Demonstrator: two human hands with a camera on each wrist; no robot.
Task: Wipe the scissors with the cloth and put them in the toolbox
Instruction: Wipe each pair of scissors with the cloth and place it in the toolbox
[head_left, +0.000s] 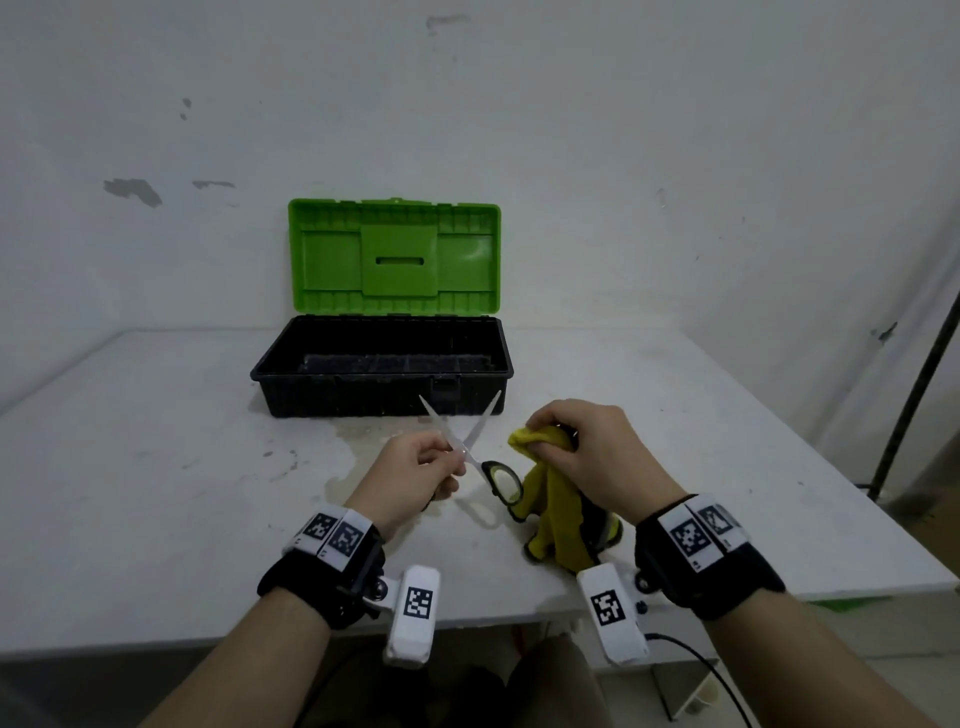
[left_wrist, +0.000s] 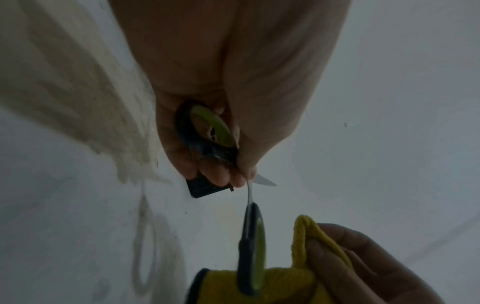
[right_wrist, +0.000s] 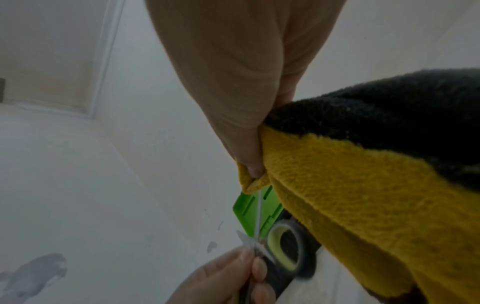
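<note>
- The steel-bladed scissors with black-and-lime plastic handle loops (head_left: 470, 451) are held clear above the white bench (head_left: 156, 467), in front of the toolbox, blades spread in an X.
- The left hand (head_left: 410, 475) pinches the scissors near the pivot, fingers curled round one handle loop; the other loop hangs free toward the cloth.
- The right hand (head_left: 587, 452) is closed round a bunched fold of the yellow terry cloth with a black band (head_left: 556, 514), whose lower part trails down to the bench. In the head view the cloth sits just beside the blades; whether it touches them cannot be told.
- Judgement: the scissors are light, stiff and smooth, the bare blades slippery and sharp-edged. Best held by the handle loops or at the pivot, wiping from the pivot out to the tip with the cloth folded over the blade's back.
- Judgement: the cloth is soft and limp and needs bunching to give pressure.
- The black plastic toolbox with a raised green lid (head_left: 382, 364) stands open behind the hands, near at hand for the put-away.
</note>
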